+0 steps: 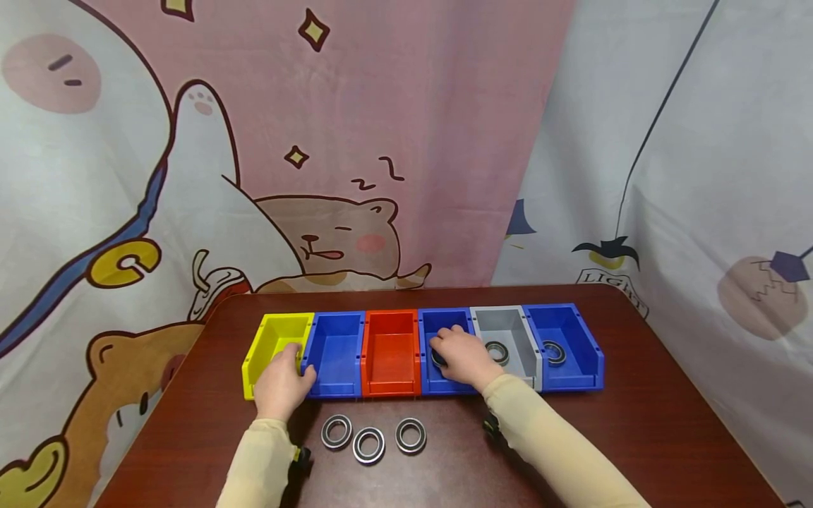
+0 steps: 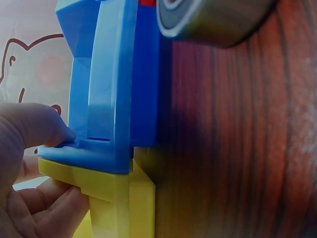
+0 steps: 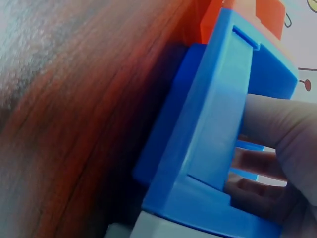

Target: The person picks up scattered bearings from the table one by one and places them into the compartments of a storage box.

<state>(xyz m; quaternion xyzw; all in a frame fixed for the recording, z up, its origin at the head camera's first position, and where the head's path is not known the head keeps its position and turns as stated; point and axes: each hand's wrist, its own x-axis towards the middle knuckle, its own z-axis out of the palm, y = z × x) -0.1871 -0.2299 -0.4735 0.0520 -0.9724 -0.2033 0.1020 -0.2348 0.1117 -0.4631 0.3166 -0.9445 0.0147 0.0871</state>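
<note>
A row of joined plastic bins stands on the table. My left hand (image 1: 279, 384) straddles the shared side between the yellow bin (image 1: 253, 363) and the blue bin (image 1: 334, 353) beside it, thumb on the blue side, fingers on the yellow. My right hand (image 1: 465, 358) reaches down into the other blue bin (image 1: 438, 321), right of the red bin (image 1: 390, 353). Its fingers hold a ball bearing (image 1: 436, 358), partly covered by the hand; the right wrist view hides it. Single bearings lie in the grey bin (image 1: 497, 352) and the rightmost blue bin (image 1: 555, 352).
On the table in front of the bins lie a left bearing (image 1: 328, 442), a middle bearing (image 1: 380, 451) and a right bearing (image 1: 422, 442). The brown table (image 1: 667, 423) extends to both sides. A printed curtain (image 1: 444, 141) hangs behind it.
</note>
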